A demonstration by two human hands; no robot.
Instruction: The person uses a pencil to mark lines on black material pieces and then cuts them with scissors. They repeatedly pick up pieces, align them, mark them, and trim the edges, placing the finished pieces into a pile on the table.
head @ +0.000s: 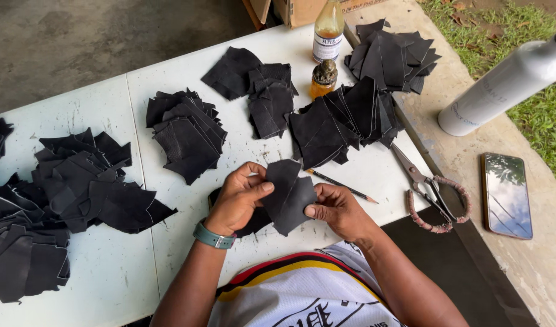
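My left hand [238,197] and my right hand [338,211] together hold a small stack of black leather pieces [288,195] just above the white table [117,266]. The left thumb presses on the stack's left edge, and the right thumb pinches its lower right edge. A green watch band [213,237] sits on my left wrist. More black leather lies under my left hand, mostly hidden.
Piles of black leather cut-outs lie at left [59,200], centre [187,133], and back right [344,118]. A pencil [341,185], scissors with wrapped handles [432,194], a small amber bottle [324,79], a taller bottle [329,30], a phone [506,195] and a white flask [502,85] are nearby.
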